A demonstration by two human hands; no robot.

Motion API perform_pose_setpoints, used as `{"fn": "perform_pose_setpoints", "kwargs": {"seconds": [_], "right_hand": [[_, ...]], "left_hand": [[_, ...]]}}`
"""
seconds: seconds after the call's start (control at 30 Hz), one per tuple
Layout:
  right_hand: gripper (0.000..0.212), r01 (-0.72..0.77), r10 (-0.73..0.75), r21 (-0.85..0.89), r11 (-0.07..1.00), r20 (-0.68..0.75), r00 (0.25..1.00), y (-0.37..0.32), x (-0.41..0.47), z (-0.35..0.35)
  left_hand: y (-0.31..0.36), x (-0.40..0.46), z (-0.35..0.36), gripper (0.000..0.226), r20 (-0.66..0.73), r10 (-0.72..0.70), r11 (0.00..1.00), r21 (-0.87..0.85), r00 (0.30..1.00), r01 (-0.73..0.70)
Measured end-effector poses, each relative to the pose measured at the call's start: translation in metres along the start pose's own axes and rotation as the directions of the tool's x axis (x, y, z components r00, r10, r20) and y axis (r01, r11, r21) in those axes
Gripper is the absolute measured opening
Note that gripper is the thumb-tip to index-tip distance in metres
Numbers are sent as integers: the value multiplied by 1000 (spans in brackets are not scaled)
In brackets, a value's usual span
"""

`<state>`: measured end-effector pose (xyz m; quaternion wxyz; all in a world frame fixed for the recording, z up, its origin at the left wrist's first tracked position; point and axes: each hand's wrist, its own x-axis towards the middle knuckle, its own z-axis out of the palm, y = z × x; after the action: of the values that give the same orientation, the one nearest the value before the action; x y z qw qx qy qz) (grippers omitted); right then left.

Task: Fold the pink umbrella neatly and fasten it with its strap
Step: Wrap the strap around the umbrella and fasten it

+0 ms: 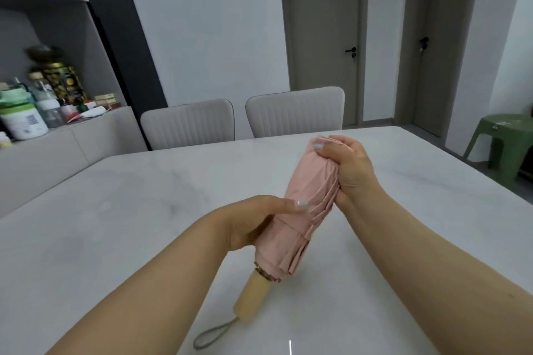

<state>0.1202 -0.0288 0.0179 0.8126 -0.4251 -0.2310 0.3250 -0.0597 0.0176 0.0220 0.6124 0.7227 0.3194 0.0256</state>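
The pink umbrella (306, 190) is collapsed, its canopy gathered into a bundle that I hold tilted above the white table (144, 210). Its pale wooden handle (253, 295) points down toward me, and a grey wrist loop (213, 334) trails from its end. My right hand (350, 166) is closed around the top end of the canopy. My left hand (259, 220) grips the lower canopy from the left, thumb pressed on the fabric. The pleats look loosely bunched at the bottom edge. I cannot make out the fastening strap.
Two light grey chairs (190, 122) (297, 111) stand at the table's far side. A sideboard on the left carries several jars and bottles (26, 121). A green plastic stool (501, 141) stands at the right, with two closed doors behind.
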Motion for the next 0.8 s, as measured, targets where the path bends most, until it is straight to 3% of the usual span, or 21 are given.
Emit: {"fn": "perform_pose_setpoints", "kwargs": {"seconds": [0.1, 0.2, 0.33, 0.6, 0.8], "right_hand": [[35, -12, 13, 37, 999, -28, 1000, 10, -1, 17], [40, -127, 128, 49, 991, -15, 992, 24, 10, 33], [16, -288, 286, 11, 958, 73, 955, 48, 26, 59], [54, -439, 446, -76, 895, 118, 888, 125, 66, 117], [58, -529, 583, -283, 800, 158, 797, 175, 66, 195]], "left_hand": [[-9, 9, -9, 48, -83, 11, 1000, -21, 997, -13], [-9, 9, -27, 51, -193, -12, 999, 44, 981, 20], [-13, 8, -69, 44, -302, -65, 977, 172, 951, 122], [-48, 15, -163, 54, -423, -129, 938, 240, 897, 249], [-82, -26, -224, 60, -529, -260, 917, 125, 808, 378]]}}
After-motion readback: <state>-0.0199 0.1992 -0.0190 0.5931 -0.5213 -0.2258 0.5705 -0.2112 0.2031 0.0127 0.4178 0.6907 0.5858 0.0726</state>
